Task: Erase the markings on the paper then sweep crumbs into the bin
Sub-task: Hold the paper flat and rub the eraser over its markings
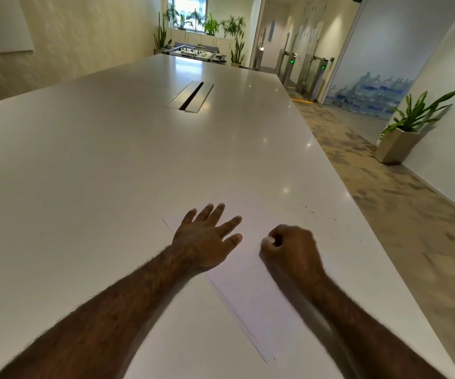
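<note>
A: How are the hands placed, and what is held?

B: The left hand is laid flat on the paper, fingers straight and spread wide, pressing near the sheet's far left corner. The right hand is curled into a fist over the sheet, just beside the left. A small white thing, likely an eraser, is pinched between thumb and forefinger; only its tip is seen, and the hand is blurred.

A: How many of each thing can be counted?

B: Two hands and two bare forearms are seen. One sheet of paper is seen, though a doubled line along its left edge may be a second sheet underneath; that cannot be told. A few dark crumbs are scattered on the table to the right of the sheet, near the table's right edge. No bin can be made out.

A: How does the paper look, and where is it?

B: It is white and lies flat and skewed on the near right part of the white table. Only very faint marks are seen on it, too pale to be read.
</note>
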`<control>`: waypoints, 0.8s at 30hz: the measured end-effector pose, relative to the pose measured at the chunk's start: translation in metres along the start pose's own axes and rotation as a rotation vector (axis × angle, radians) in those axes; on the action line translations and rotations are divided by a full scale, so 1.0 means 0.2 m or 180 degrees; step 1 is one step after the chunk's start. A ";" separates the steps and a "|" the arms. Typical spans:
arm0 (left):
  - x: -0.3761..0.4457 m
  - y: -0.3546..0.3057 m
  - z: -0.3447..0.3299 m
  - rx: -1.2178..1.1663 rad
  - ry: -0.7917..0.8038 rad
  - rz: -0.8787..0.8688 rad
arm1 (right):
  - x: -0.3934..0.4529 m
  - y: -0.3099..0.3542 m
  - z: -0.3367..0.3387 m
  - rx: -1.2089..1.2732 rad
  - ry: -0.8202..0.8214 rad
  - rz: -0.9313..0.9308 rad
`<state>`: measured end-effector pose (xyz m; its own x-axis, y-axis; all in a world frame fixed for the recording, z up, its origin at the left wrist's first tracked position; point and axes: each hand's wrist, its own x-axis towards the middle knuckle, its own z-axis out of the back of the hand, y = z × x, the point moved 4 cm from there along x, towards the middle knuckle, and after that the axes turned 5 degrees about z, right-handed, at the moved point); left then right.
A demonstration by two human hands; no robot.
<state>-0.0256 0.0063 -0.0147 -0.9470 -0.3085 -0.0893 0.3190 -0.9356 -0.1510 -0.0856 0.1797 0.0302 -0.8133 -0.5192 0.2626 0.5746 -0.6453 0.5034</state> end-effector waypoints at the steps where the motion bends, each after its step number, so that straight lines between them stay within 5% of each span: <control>1: 0.00 0.00 0.00 0.0007 -0.0011 -0.0010 | -0.05 0.05 -0.03 0.0007 0.0269 0.0248; 3: 0.00 0.00 0.01 0.0021 -0.0023 -0.0020 | -0.10 0.11 -0.05 0.0050 0.0663 0.0446; 7: 0.01 0.01 0.00 0.0050 -0.0053 -0.0007 | 0.07 -0.06 0.08 -0.0103 -0.0042 -0.0137; 11: 0.01 0.01 0.00 0.0030 -0.0046 -0.0022 | -0.06 0.09 -0.02 0.0025 0.0647 0.0461; 14: 0.01 0.01 0.01 0.0020 -0.0090 -0.0021 | 0.12 -0.14 0.11 -0.0059 -0.0198 -0.0317; 19: 0.01 0.01 0.00 0.0038 -0.0054 -0.0027 | -0.09 0.00 -0.01 0.0241 0.0400 0.0255; 22: 0.01 0.01 0.01 0.0015 -0.0028 -0.0015 | 0.10 -0.19 0.10 -0.0065 -0.0220 -0.0278; 24: 0.00 0.00 0.01 0.0047 -0.0012 -0.0025 | 0.11 -0.19 0.11 -0.0161 -0.0197 -0.0234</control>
<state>-0.0256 0.0052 -0.0134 -0.9497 -0.3016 -0.0844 0.3109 -0.9405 -0.1370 -0.1269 0.2057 0.0336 -0.8566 -0.4349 0.2776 0.5158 -0.7086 0.4815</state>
